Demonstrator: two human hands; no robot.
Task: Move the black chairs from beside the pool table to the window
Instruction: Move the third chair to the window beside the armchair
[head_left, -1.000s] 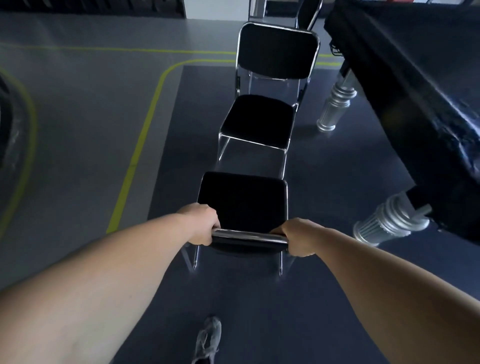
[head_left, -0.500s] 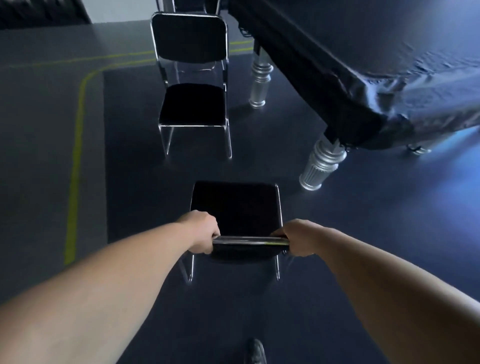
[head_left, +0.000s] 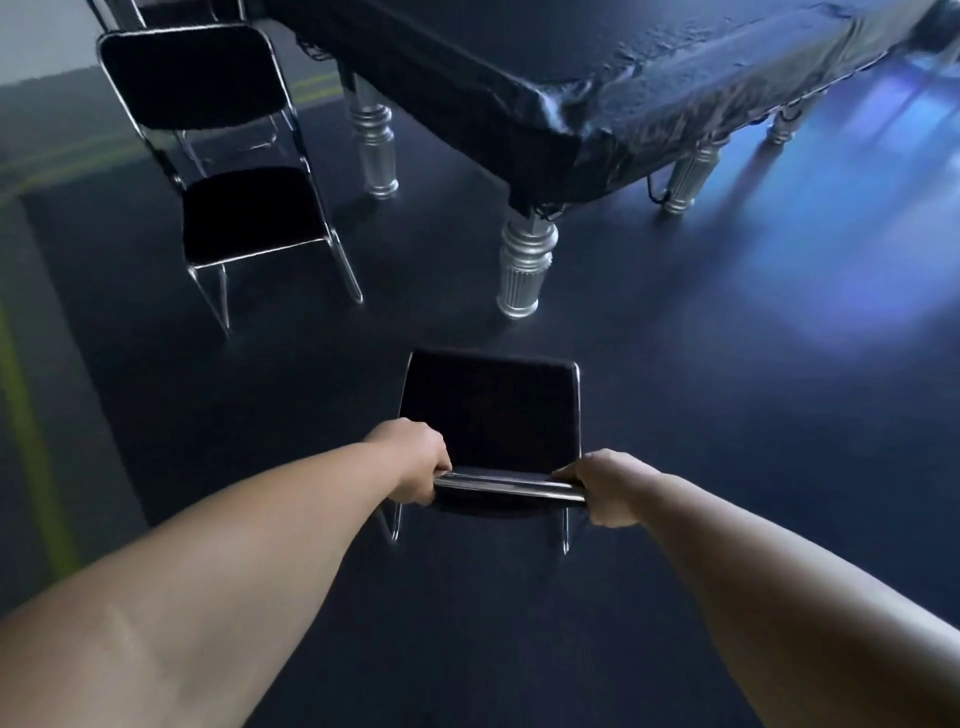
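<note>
A person grips a black chair (head_left: 491, 415) by the chrome top rail (head_left: 509, 486) of its backrest. The left hand (head_left: 415, 462) is curled round one end and the right hand (head_left: 610, 488) round the other, with the bar's full width between them. The chair sits directly in front of both outstretched arms, its seat facing away from the person, on open dark floor (head_left: 727, 415) near the corner of the pool table (head_left: 519, 78). Whether its legs touch the floor cannot be told. The table, draped in a black cover, stands beyond on silver turned legs (head_left: 524, 265). A second black chair (head_left: 244, 213) stands upright to the left, beside the table's long side and well apart from the held one. A yellow line (head_left: 31, 441) runs along the floor at far left.
</note>
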